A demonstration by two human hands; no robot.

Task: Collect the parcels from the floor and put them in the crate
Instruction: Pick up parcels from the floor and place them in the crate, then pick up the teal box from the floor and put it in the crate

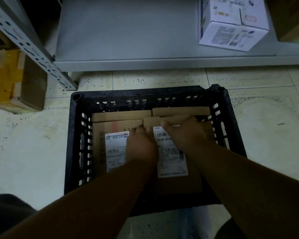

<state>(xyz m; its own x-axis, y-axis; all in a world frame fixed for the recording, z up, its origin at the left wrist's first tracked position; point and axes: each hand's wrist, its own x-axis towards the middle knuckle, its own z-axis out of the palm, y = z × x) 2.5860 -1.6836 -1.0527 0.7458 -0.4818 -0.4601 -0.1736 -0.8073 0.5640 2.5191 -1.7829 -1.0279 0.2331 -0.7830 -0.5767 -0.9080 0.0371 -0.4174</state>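
A pale speckled tiled floor [266,128] fills most of the dim frame. Across the top runs a grey metal shelf [128,31], with a perforated grey upright post [33,49] slanting down at the upper left. In the centre sits a black slatted plastic crate [76,135], resting on the floor just below the shelf edge. Inside it lie brown cardboard parcels packed side by side: a left parcel with a white shipping label [100,144], a right parcel with a barcode label [176,180], and two flatter brown parcels [121,115] along the far wall. Two bare forearms reach in from the bottom of the frame. The left hand [140,145] rests curled at the seam between the two labelled parcels; whether it grips anything I cannot tell. The right hand [185,133] grips the far edge of the right parcel, thumb on top. A white printed carton [231,26] stands on the shelf, upper right. Brown taped boxes [16,83] sit at the left edge.
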